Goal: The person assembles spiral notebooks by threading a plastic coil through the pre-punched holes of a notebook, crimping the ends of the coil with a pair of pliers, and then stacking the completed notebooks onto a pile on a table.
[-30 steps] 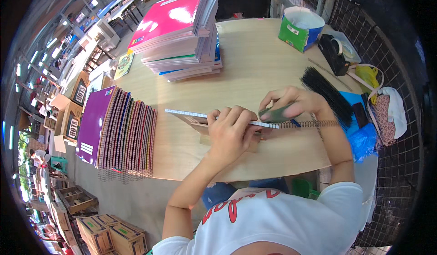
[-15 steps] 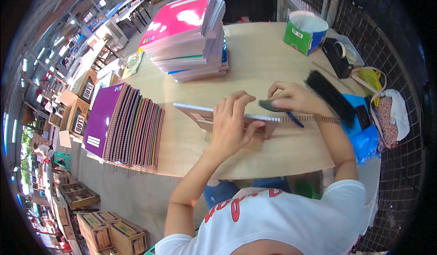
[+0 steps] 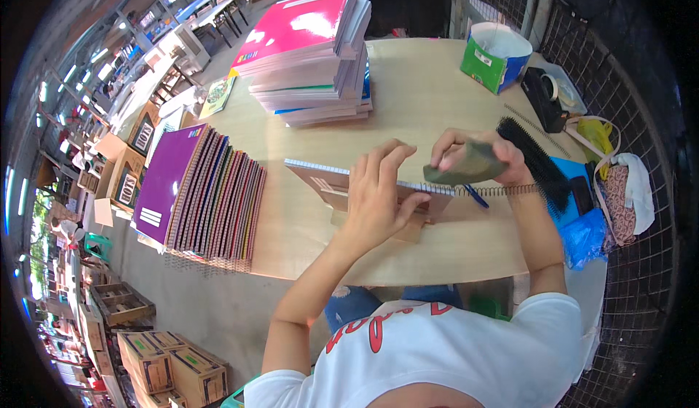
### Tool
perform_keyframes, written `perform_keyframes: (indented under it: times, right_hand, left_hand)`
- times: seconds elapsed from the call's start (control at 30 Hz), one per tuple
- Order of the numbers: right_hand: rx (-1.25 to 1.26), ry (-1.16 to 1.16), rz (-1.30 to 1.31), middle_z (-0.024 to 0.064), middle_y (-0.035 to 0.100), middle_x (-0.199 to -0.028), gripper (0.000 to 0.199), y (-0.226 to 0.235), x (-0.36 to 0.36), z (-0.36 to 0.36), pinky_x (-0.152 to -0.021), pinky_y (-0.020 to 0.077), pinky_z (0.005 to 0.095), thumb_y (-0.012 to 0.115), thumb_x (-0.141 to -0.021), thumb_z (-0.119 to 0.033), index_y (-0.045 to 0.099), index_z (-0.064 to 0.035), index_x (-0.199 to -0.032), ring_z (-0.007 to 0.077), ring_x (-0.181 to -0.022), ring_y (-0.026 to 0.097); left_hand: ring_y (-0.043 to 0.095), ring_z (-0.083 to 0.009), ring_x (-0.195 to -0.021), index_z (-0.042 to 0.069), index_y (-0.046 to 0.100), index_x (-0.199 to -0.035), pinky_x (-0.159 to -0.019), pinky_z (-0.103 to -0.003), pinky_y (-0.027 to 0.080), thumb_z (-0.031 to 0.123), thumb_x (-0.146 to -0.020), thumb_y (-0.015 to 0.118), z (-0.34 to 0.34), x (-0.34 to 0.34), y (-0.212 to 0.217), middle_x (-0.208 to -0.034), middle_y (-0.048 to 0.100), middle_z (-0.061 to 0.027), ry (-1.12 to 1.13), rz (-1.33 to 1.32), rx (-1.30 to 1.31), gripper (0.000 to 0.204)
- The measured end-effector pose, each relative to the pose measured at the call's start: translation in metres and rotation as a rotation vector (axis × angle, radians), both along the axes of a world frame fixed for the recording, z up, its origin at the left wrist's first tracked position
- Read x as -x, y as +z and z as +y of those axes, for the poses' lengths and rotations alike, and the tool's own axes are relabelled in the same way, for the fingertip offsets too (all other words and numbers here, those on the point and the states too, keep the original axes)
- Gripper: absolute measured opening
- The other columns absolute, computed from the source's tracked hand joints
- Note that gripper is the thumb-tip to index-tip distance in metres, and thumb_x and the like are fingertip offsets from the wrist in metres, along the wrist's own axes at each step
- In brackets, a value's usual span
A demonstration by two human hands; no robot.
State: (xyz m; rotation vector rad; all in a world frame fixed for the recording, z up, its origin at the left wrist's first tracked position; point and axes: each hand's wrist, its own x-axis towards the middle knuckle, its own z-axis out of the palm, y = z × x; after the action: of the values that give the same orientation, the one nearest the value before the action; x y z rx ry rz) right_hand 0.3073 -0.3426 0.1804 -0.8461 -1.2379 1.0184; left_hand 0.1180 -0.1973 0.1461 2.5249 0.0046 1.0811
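My left hand grips a notebook with a brown cover, held on edge with its punched side up. A wire coil is threaded into the right end of that punched edge and sticks out to the right. In my right hand is a dark green piece of cloth or pad, just above the coil. Behind the coil lies a blue pen. Under the notebook shows a light brown block, partly hidden.
Coil-bound notebooks are stacked at the left, and unbound books behind them. To the right lie black coils, a tape dispenser, a green-and-blue box and a blue plastic bag. Wire mesh borders the right side.
My right hand has turned and lifted slightly, so more of the green piece shows. The left hand keeps its grip on the notebook. The whole view has shifted a little.
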Motion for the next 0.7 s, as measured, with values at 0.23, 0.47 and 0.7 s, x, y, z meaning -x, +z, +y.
perform_keyframes:
  times: [0.23,0.47,0.7]
  right_hand:
    - [-0.023,0.013,-0.183,0.0071,0.064,-0.104,0.038,-0.015,-0.005,0.018,-0.079,0.0483,0.0353,0.065,-0.088,-0.038,0.076,-0.0049,-0.103,0.0224,-0.09,0.064]
    - [0.127,-0.248,-0.594,0.0082,0.066,-0.097,0.047,-0.028,-0.011,0.029,-0.08,0.0492,0.033,0.062,-0.089,-0.047,0.074,-0.0026,-0.096,0.0241,-0.086,0.064]
    - [0.199,-0.203,-0.532,0.0103,0.066,-0.098,0.051,-0.022,-0.002,0.041,-0.08,0.0511,0.0364,0.063,-0.085,-0.054,0.076,-0.0076,-0.1,0.0248,-0.091,0.066]
  left_hand:
    - [0.05,-0.0393,-0.116,0.006,0.039,-0.136,-0.095,-0.046,0.043,0.018,-0.061,0.091,0.003,-0.003,-0.008,-0.127,0.052,-0.0193,-0.01,-0.118,0.064,0.091]
    - [0.054,-0.0258,-0.1,0.011,0.06,-0.1,-0.107,-0.055,0.022,0.044,-0.065,0.085,0.05,0.028,-0.006,-0.099,0.061,-0.0017,0.277,0.06,-0.137,0.054]
    - [0.054,-0.025,-0.091,0.012,0.059,-0.087,-0.109,-0.057,0.017,0.052,-0.066,0.083,0.053,0.025,-0.013,-0.083,0.058,0.0013,0.263,0.029,-0.059,0.051]
